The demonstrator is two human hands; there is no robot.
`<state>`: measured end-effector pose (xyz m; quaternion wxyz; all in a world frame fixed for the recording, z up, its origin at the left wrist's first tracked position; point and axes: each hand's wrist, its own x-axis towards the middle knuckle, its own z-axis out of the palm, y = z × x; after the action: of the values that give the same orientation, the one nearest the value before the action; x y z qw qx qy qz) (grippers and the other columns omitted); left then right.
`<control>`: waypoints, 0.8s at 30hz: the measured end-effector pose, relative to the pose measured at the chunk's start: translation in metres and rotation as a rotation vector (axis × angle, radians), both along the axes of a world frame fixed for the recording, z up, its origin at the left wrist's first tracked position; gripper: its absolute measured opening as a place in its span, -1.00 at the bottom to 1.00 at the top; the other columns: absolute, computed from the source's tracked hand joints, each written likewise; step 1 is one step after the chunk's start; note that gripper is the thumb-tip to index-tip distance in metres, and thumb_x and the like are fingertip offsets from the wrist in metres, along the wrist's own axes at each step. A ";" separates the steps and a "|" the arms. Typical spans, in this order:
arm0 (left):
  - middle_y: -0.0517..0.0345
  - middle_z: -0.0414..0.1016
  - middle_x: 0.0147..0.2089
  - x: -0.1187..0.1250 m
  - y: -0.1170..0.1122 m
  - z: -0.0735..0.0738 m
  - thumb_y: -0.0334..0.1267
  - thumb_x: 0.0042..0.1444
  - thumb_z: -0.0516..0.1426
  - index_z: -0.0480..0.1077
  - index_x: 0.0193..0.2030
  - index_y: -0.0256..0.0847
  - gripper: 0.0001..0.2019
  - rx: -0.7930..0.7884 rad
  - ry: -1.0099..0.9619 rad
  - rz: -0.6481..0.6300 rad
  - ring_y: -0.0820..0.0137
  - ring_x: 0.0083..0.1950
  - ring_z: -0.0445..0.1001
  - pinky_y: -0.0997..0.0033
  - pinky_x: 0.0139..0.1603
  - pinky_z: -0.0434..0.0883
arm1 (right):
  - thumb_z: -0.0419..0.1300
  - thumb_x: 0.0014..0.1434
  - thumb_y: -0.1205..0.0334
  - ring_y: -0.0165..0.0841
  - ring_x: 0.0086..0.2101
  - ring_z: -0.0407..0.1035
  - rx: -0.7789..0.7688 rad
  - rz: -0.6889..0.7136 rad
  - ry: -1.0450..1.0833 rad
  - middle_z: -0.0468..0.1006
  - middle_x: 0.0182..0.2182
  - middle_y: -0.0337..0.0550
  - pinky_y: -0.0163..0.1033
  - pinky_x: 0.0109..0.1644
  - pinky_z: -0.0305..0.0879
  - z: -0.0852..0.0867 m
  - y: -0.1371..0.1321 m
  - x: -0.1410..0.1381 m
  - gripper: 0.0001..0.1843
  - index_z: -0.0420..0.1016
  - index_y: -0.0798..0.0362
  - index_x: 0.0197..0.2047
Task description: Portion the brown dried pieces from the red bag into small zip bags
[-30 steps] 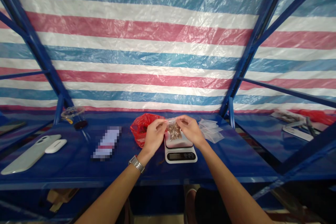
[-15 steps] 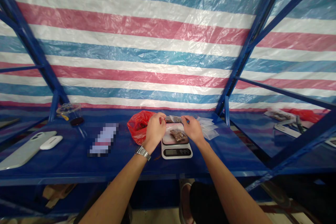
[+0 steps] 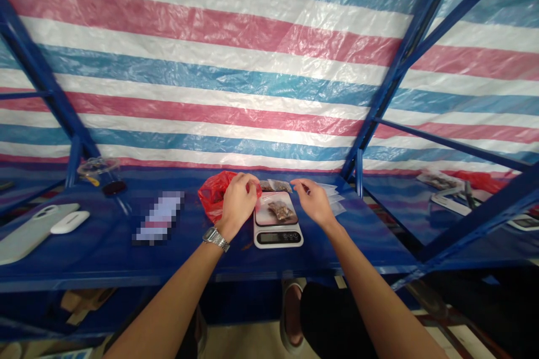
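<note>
Noted red plastic bag at left, left hand beside it, fingers curled, hold hidden. Saw clear pouch of brown bits on digital scale: light, soft, slippery film, best pinched at top edge. Right hand at right, fingers narrow, near loose clear bags.

A digital kitchen scale is shown on a blue bench, a small clear bag of apparently brown pieces laid on it. The left hand is held before a red plastic bag, the right hand beside stacked clear sachets.
</note>
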<state>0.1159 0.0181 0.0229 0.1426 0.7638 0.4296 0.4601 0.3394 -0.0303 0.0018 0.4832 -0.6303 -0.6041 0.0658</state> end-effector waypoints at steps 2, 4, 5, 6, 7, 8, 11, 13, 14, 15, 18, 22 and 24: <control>0.08 0.60 -0.14 -0.005 0.002 0.000 -0.44 0.23 0.01 0.51 -0.28 -0.15 -0.74 0.000 0.005 0.017 0.27 -0.08 0.53 0.26 0.04 0.42 | 0.05 0.34 0.08 -0.22 -0.20 0.52 0.011 0.011 -0.013 0.69 -0.19 -0.04 -0.14 -0.05 0.37 0.002 0.000 -0.003 -0.63 0.65 0.06 -0.11; 0.07 0.61 -0.14 -0.009 0.004 0.000 -0.45 0.22 0.01 0.51 -0.27 -0.15 -0.75 0.000 0.011 0.033 0.26 -0.06 0.53 0.26 0.05 0.42 | 0.05 0.34 0.08 -0.23 -0.21 0.51 0.025 0.013 -0.038 0.69 -0.18 -0.05 -0.15 -0.07 0.36 0.004 0.000 -0.006 -0.63 0.65 0.06 -0.12; 0.07 0.61 -0.14 -0.010 0.004 0.000 -0.45 0.22 0.01 0.51 -0.27 -0.15 -0.75 -0.001 0.013 0.039 0.26 -0.05 0.53 0.26 0.05 0.42 | 0.05 0.35 0.08 -0.24 -0.22 0.51 0.029 0.012 -0.051 0.69 -0.18 -0.05 -0.15 -0.07 0.36 0.004 0.000 -0.007 -0.63 0.65 0.06 -0.12; 0.07 0.61 -0.14 -0.011 0.004 0.000 -0.45 0.22 0.01 0.51 -0.28 -0.15 -0.75 -0.004 0.014 0.041 0.26 -0.05 0.53 0.26 0.05 0.42 | 0.05 0.35 0.07 -0.24 -0.23 0.50 0.030 0.011 -0.063 0.69 -0.18 -0.05 -0.15 -0.07 0.36 0.005 0.000 -0.009 -0.62 0.65 0.06 -0.12; 0.07 0.60 -0.15 -0.012 0.004 0.000 -0.44 0.22 0.01 0.50 -0.28 -0.15 -0.76 -0.006 0.012 0.040 0.27 -0.06 0.53 0.26 0.05 0.42 | 0.05 0.36 0.06 -0.25 -0.23 0.50 0.025 0.012 -0.077 0.69 -0.17 -0.06 -0.16 -0.07 0.36 0.005 0.000 -0.010 -0.62 0.65 0.05 -0.11; 0.08 0.60 -0.15 -0.012 0.004 0.001 -0.44 0.22 0.01 0.50 -0.29 -0.15 -0.76 -0.007 0.009 0.036 0.27 -0.07 0.53 0.26 0.04 0.42 | 0.05 0.36 0.05 -0.25 -0.22 0.50 0.013 0.015 -0.094 0.69 -0.17 -0.06 -0.16 -0.07 0.36 0.005 0.001 -0.012 -0.63 0.64 0.05 -0.11; 0.08 0.59 -0.16 -0.014 0.003 0.002 -0.44 0.22 0.01 0.49 -0.29 -0.14 -0.76 -0.009 0.002 0.026 0.27 -0.09 0.53 0.27 0.00 0.43 | 0.07 0.36 0.02 -0.24 -0.20 0.51 -0.053 0.012 -0.166 0.68 -0.16 -0.08 -0.18 -0.08 0.36 0.005 0.001 -0.017 -0.64 0.63 0.01 -0.10; 0.08 0.59 -0.16 -0.015 0.004 0.002 -0.45 0.21 0.01 0.48 -0.29 -0.14 -0.76 -0.007 0.000 0.023 0.27 -0.10 0.53 0.27 -0.01 0.43 | 0.10 0.35 -0.01 -0.23 -0.21 0.52 -0.112 -0.002 -0.222 0.68 -0.17 -0.10 -0.19 -0.13 0.35 0.006 0.000 -0.020 -0.65 0.63 -0.01 -0.09; 0.08 0.59 -0.17 -0.016 0.004 0.002 -0.46 0.20 0.01 0.48 -0.29 -0.14 -0.76 -0.004 -0.003 0.021 0.27 -0.10 0.53 0.27 0.00 0.43 | 0.11 0.34 -0.03 -0.23 -0.21 0.52 -0.143 -0.011 -0.246 0.67 -0.16 -0.11 -0.19 -0.15 0.34 0.006 -0.001 -0.022 -0.65 0.62 -0.02 -0.08; 0.08 0.59 -0.17 -0.017 0.004 0.002 -0.47 0.19 0.01 0.48 -0.29 -0.14 -0.76 0.000 -0.006 0.019 0.27 -0.10 0.53 0.27 0.01 0.43 | 0.12 0.34 -0.05 -0.22 -0.21 0.52 -0.174 -0.019 -0.271 0.67 -0.15 -0.10 -0.19 -0.16 0.33 0.006 -0.002 -0.023 -0.65 0.62 -0.03 -0.07; 0.09 0.59 -0.17 -0.019 0.005 0.002 -0.47 0.20 0.00 0.48 -0.29 -0.15 -0.75 0.011 -0.008 0.015 0.27 -0.09 0.54 0.26 0.02 0.43 | 0.12 0.32 -0.14 -0.16 -0.15 0.52 -0.254 -0.037 -0.350 0.65 -0.11 -0.04 -0.15 -0.12 0.33 0.007 -0.006 -0.028 -0.57 0.58 -0.01 -0.01; 0.09 0.60 -0.14 -0.020 0.004 0.000 -0.45 0.23 0.00 0.49 -0.29 -0.13 -0.74 0.005 0.015 0.034 0.27 -0.08 0.55 0.28 0.02 0.44 | 0.17 0.23 -0.27 -0.08 -0.12 0.52 -0.348 -0.039 -0.422 0.62 -0.09 0.05 -0.08 -0.09 0.34 0.009 -0.012 -0.039 -0.39 0.48 0.04 0.11; 0.09 0.60 -0.13 -0.020 0.004 0.000 -0.46 0.22 0.01 0.50 -0.28 -0.13 -0.75 -0.005 0.024 0.051 0.27 -0.07 0.55 0.29 0.03 0.44 | 0.23 0.18 -0.25 -0.04 -0.11 0.51 -0.375 -0.033 -0.449 0.61 -0.09 0.07 -0.06 -0.09 0.35 0.010 -0.014 -0.045 -0.38 0.46 0.05 0.10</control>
<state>0.0957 0.0217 0.0232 0.1277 0.7579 0.4517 0.4531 0.2948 -0.0441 0.0117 0.2132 -0.7170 -0.6631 0.0273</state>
